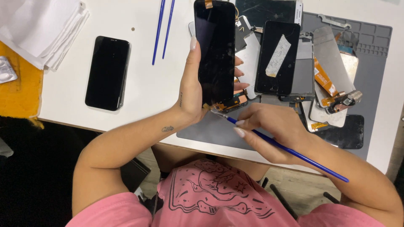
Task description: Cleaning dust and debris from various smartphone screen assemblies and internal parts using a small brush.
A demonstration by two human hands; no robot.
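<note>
Black glass phone screen panel (216, 50), long and slim, held upright in the head view by the left hand (191, 90), thumb along its left edge and fingertips wrapped round the right edge, so clamped on the panel across its width. Long axis running away from the body, toward the far edge of the white table (147, 84); lower end with the orange flex connector (231, 104) pointing back at the body, over the near-left corner of the grey rubber work mat (374, 63). Right hand (273, 132) just below and right of that lower end, fingers pinched shut on a thin blue-handled brush (286, 149); brush tip touching or all but touching the connector, handle slanting down toward the near-right edge of the table. Right hand thus the nearer one to the connector, the working point lying up and left of its grip.

Well apart on the left half of the table, a whole black smartphone (107, 72) lying flat. Two more thin blue sticks (163, 29) near the far edge. Folded white cloths (42, 29) at the far-left corner. Heaped on the mat: loose black and silver screen panels with orange ribbon cables (324, 77).
</note>
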